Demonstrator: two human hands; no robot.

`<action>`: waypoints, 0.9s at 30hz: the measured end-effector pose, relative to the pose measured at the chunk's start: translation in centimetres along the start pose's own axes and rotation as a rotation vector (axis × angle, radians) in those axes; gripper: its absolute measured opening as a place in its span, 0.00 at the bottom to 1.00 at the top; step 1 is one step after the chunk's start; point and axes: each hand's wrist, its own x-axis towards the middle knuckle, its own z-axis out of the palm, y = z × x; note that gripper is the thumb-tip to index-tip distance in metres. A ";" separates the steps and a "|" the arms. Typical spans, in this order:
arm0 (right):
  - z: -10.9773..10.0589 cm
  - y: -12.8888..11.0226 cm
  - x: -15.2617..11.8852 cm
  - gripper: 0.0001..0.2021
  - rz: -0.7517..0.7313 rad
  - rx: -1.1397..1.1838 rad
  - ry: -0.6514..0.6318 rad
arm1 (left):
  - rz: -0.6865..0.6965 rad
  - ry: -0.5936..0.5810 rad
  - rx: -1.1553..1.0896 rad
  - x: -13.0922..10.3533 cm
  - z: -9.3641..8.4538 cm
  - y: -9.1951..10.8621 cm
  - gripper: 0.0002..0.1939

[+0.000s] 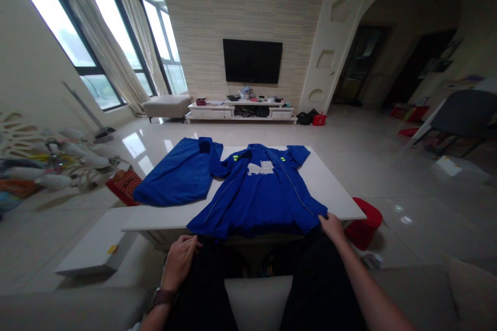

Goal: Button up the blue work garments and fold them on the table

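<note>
A blue jacket lies spread on the white table, its front edges apart and its hem toward me. Pale print shows in its middle, and small yellow-green tabs sit near the shoulders. My right hand pinches the hem's right corner at the table's near edge. Over my left knee rests my left hand, fingers loosely bent, just below the jacket's left hem corner; it appears apart from the cloth. A second piece of blue cloth lies flat to the left, touching the jacket's sleeve; its kind is unclear.
A low white box stands left of the table, with a red patterned bag behind it. At right is a red stool. Farther off are a TV stand and a grey bench. Clutter fills the left side.
</note>
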 end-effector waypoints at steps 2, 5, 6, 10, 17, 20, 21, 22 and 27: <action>0.0 0.0 0.0 0.16 0.004 0.004 0.001 | -0.021 0.034 -0.039 0.0 0.1 -0.4 0.30; 0.0 -0.1 -0.1 0.16 0.011 0.007 0.005 | -0.037 0.053 -0.101 -0.2 0.3 -1.2 0.31; -0.1 -0.1 -0.1 0.16 0.009 0.010 0.004 | -0.033 0.052 -0.120 -0.2 0.3 -1.4 0.31; -0.1 -0.2 -0.1 0.16 -0.005 0.016 -0.004 | -0.012 0.041 -0.178 -0.4 0.2 -1.7 0.30; -0.4 -0.3 -0.3 0.16 0.001 0.006 0.000 | -0.007 0.024 -0.232 -0.5 -0.2 -1.6 0.26; -0.5 -0.4 -0.3 0.16 0.005 0.004 -0.002 | -0.009 0.020 -0.247 -0.5 -0.3 -1.5 0.25; -0.5 -0.4 -0.3 0.16 0.009 0.002 -0.003 | -0.013 0.021 -0.249 -0.5 -0.3 -1.5 0.25; -0.5 -0.4 -0.3 0.16 0.013 -0.001 -0.003 | -0.018 0.021 -0.248 -0.5 -0.3 -1.5 0.25; -0.4 -0.4 -0.2 0.16 0.015 -0.009 -0.004 | -0.062 0.067 -0.225 -0.5 -0.4 -1.0 0.22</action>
